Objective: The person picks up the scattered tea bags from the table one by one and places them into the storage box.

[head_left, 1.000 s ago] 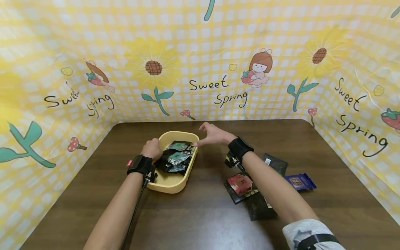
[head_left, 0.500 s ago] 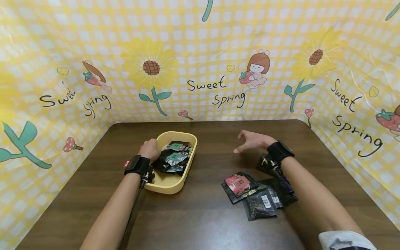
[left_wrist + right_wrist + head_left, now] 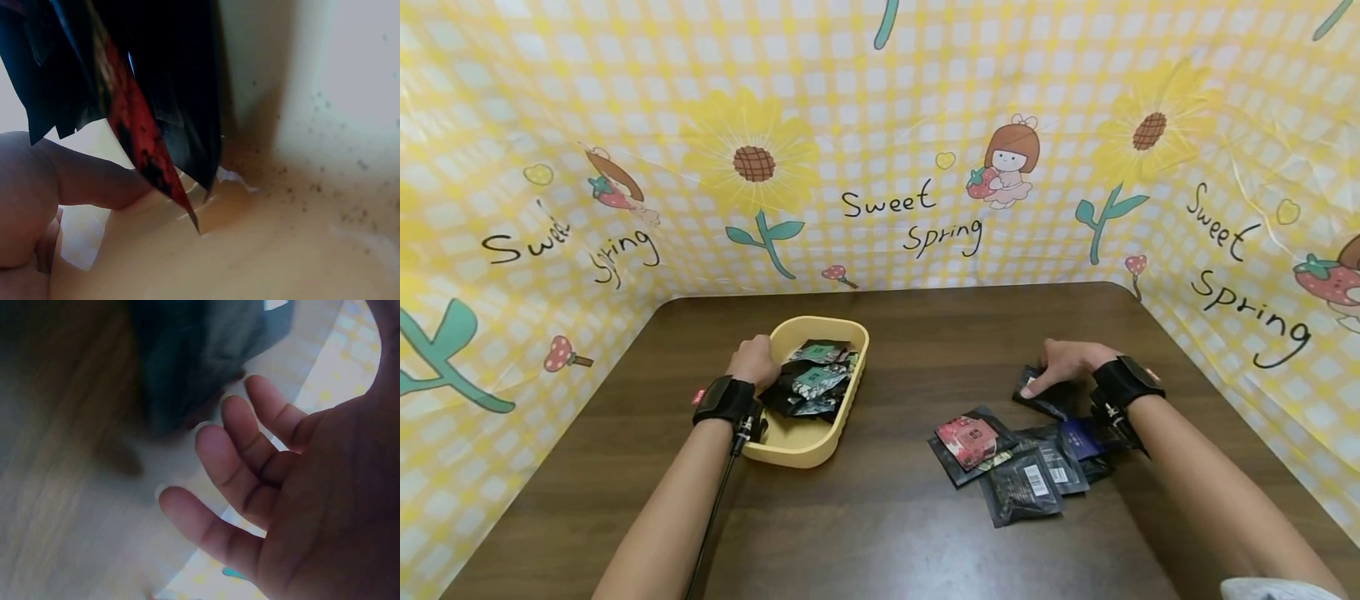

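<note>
A pale yellow basket [image 3: 797, 454] holds several black packets [image 3: 820, 379], some with green labels. My left hand [image 3: 754, 364] grips its left rim; in the left wrist view a digit [image 3: 94, 178] lies along the yellow wall below dark packet edges. My right hand [image 3: 1070, 367] is over a black packet [image 3: 1043, 402] on the right of the table, its thumb touching it. In the right wrist view the fingers [image 3: 219, 456] are loosely bent, their tips at the edge of a blurred dark packet [image 3: 187, 362]. That thumb is hidden there.
Nearer me lies a loose group: a red-labelled packet [image 3: 967, 442], a black packet with a barcode [image 3: 1022, 490] and a purple packet [image 3: 1078, 439]. A yellow checked cloth [image 3: 880, 150] stands behind the brown table [image 3: 850, 542] and along both sides.
My right hand has moved from beside the basket's right rim across to the black packet on the right. The left hand stays at the basket's rim.
</note>
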The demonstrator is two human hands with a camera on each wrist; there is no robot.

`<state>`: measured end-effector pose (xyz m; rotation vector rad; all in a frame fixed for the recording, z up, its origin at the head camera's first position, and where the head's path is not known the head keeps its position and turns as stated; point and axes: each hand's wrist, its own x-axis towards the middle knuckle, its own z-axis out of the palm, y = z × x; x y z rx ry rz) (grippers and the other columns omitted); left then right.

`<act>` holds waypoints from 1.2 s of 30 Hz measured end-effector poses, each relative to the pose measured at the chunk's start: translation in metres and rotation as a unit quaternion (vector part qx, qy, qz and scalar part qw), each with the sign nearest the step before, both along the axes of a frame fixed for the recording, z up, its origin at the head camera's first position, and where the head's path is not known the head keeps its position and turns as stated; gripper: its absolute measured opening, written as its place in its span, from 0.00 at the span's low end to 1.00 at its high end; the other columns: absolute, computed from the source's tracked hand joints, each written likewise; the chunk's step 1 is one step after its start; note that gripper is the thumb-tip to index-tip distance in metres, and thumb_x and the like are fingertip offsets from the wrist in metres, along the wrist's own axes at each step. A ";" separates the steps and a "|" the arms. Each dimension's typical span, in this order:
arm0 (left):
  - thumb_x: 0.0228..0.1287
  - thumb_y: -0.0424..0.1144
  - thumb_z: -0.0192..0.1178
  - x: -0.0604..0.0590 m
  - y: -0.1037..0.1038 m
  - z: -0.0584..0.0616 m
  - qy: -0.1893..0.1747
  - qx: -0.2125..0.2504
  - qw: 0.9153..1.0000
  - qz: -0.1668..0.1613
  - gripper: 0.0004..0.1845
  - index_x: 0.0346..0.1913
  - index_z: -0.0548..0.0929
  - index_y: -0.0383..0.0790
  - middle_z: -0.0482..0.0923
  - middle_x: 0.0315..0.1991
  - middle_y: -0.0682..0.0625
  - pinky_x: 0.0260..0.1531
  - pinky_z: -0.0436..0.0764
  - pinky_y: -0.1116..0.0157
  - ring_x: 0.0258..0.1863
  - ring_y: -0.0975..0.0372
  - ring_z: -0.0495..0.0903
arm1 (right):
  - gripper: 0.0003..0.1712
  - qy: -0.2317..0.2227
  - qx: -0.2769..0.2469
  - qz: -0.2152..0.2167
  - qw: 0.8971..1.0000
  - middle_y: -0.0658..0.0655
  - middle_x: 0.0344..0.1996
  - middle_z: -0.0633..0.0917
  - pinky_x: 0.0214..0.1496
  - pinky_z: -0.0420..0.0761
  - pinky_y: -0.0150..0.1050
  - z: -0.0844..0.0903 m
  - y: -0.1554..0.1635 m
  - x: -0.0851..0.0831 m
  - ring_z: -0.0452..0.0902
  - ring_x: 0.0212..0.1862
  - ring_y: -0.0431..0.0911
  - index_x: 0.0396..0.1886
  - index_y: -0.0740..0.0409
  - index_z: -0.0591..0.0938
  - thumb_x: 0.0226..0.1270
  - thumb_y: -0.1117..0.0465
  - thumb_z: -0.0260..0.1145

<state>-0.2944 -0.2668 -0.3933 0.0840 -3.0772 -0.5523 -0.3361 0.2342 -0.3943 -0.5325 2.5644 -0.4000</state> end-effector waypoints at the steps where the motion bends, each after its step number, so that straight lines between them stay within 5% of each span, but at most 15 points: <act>1: 0.54 0.30 0.52 0.000 0.000 0.000 0.001 0.001 1.000 -0.002 0.06 0.35 0.73 0.30 0.74 0.30 0.38 0.31 0.72 0.56 0.28 0.49 0.73 | 0.30 0.003 0.009 -0.005 1.000 0.46 0.16 0.62 0.26 0.58 0.32 -0.001 0.001 0.001 0.57 0.21 0.40 0.17 0.55 0.66 0.49 0.42 0.74; 8: 0.55 0.29 0.52 0.003 -0.001 0.000 -0.002 0.010 1.000 -0.004 0.07 0.37 0.73 0.29 0.74 0.29 0.38 0.30 0.71 0.57 0.27 0.50 0.73 | 0.23 0.015 0.050 -0.007 0.999 0.47 0.18 0.72 0.28 0.65 0.32 -0.001 0.000 0.004 0.65 0.24 0.41 0.19 0.56 0.77 0.47 0.43 0.75; 17: 0.56 0.29 0.53 0.003 0.001 0.001 0.004 0.013 1.000 -0.005 0.07 0.37 0.73 0.30 0.74 0.29 0.39 0.29 0.70 0.58 0.26 0.51 0.73 | 0.21 0.020 0.033 -0.020 0.999 0.48 0.22 0.75 0.30 0.67 0.32 0.000 0.002 0.002 0.68 0.27 0.41 0.25 0.59 0.78 0.47 0.48 0.76; 26: 0.55 0.29 0.53 0.002 0.000 -0.003 -0.003 0.015 1.000 0.001 0.07 0.36 0.73 0.30 0.73 0.28 0.40 0.29 0.71 0.58 0.26 0.51 0.73 | 0.17 0.011 -0.023 -0.002 1.000 0.49 0.22 0.75 0.30 0.69 0.33 -0.002 0.011 -0.001 0.68 0.26 0.40 0.26 0.60 0.77 0.51 0.54 0.75; 36: 0.55 0.29 0.53 0.003 0.000 0.001 -0.004 0.013 1.000 -0.002 0.09 0.40 0.74 0.29 0.75 0.30 0.38 0.30 0.71 0.57 0.27 0.50 0.73 | 0.14 -0.060 -0.127 0.007 0.990 0.50 0.25 0.78 0.31 0.72 0.32 -0.005 0.021 -0.006 0.73 0.28 0.40 0.31 0.63 0.76 0.58 0.57 0.70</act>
